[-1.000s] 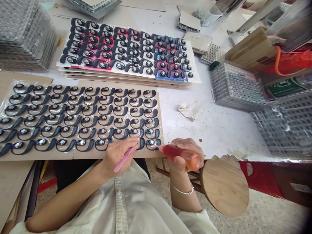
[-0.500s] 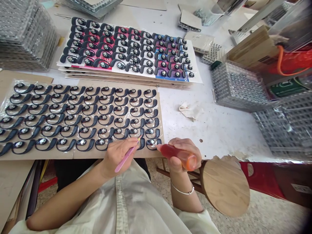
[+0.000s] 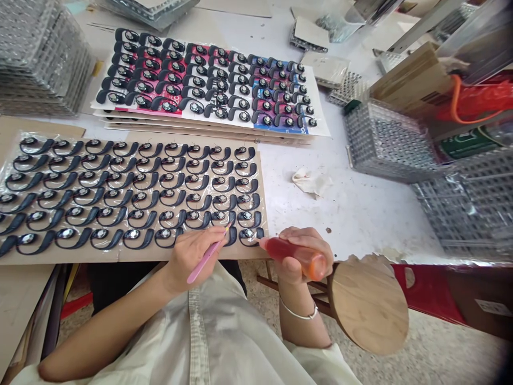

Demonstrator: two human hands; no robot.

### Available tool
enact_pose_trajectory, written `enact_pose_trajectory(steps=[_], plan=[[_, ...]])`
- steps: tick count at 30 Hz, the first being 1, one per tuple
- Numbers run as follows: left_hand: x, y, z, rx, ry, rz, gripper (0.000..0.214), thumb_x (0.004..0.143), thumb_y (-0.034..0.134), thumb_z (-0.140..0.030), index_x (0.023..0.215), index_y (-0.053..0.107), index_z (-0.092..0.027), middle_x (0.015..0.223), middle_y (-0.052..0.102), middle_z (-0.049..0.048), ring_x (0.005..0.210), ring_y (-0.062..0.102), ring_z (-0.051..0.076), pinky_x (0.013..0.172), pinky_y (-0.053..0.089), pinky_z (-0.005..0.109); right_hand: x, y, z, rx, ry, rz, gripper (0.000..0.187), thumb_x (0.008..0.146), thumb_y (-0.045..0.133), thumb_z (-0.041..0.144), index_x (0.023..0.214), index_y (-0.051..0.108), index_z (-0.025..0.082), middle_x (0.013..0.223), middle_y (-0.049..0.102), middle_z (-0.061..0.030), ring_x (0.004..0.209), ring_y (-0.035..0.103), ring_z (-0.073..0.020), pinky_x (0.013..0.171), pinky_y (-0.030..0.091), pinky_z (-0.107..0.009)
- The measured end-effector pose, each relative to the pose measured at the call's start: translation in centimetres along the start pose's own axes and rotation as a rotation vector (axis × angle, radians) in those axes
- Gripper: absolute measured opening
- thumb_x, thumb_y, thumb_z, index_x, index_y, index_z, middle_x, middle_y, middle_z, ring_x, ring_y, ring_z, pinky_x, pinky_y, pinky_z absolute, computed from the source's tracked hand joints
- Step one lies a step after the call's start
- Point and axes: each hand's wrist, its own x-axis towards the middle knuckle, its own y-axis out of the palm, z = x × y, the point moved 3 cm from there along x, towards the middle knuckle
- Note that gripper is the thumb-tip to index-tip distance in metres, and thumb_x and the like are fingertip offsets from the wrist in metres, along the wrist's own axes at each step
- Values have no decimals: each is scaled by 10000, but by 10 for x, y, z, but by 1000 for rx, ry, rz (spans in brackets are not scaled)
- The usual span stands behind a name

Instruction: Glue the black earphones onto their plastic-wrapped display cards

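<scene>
My left hand [image 3: 197, 255] grips slim pink tweezers [image 3: 205, 262], their tip pointing up and right over the front row of parts. In my right hand [image 3: 306, 240] lies a small squeeze bottle [image 3: 290, 250] of red liquid, tilted on its side. Its narrow nozzle points left, close to the last black ear-hook earphone part [image 3: 249, 235] of the front row; whether it touches I cannot tell. Rows of these curved black parts, each with a round silver-centred piece and thin wires, lie on a plastic-covered cardboard sheet [image 3: 224, 255]. My left hand hides some front-row parts.
Behind lies a stack of boards [image 3: 200, 125] carrying more earphone parts. Piles of clear trays stand at the left [image 3: 36, 64] and right [image 3: 393, 139]. A crumpled white tissue [image 3: 310, 183] rests on the table. A round wooden stool [image 3: 371, 307] stands below the table edge.
The whole view has shifted slightly. Both hands keep nearly the same pose, still holding the tweezers and the bottle near the front right corner of the sheet.
</scene>
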Motion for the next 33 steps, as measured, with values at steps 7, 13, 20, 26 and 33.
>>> enact_pose_trajectory(steps=[7,13,20,26,33], plan=[[-3,0,2,-1,-12,17,156,834,626,-70,968,604,-149,916,733,54,875,715,153,768,601,203,0,-4,-3,11,45,-28,272,768,683,442,857,620,193,634,538,16,513,514,-137,373,450,-284],[-3,-1,1,6,-7,21,168,832,632,-68,976,600,-148,935,731,60,875,714,149,777,598,204,5,-5,-7,68,89,-178,257,744,704,443,816,635,206,627,523,19,502,506,-133,366,426,-271],[-11,-8,3,25,5,46,215,815,638,-33,998,602,-140,951,726,50,896,708,137,802,590,188,32,-21,-40,320,913,-249,306,801,578,452,621,580,204,602,548,26,591,607,-153,651,593,-425],[-8,-19,0,-46,-145,106,189,830,618,-37,975,610,-157,951,725,33,918,703,136,820,587,188,32,-18,-38,414,986,-167,363,733,632,541,634,627,191,611,575,7,643,617,-161,634,571,-374],[9,5,-21,8,33,174,231,834,574,-30,1037,572,-140,1008,705,93,973,687,178,837,594,261,57,2,-36,312,645,-310,351,741,634,538,659,618,196,613,542,10,465,543,-130,375,391,-260]])
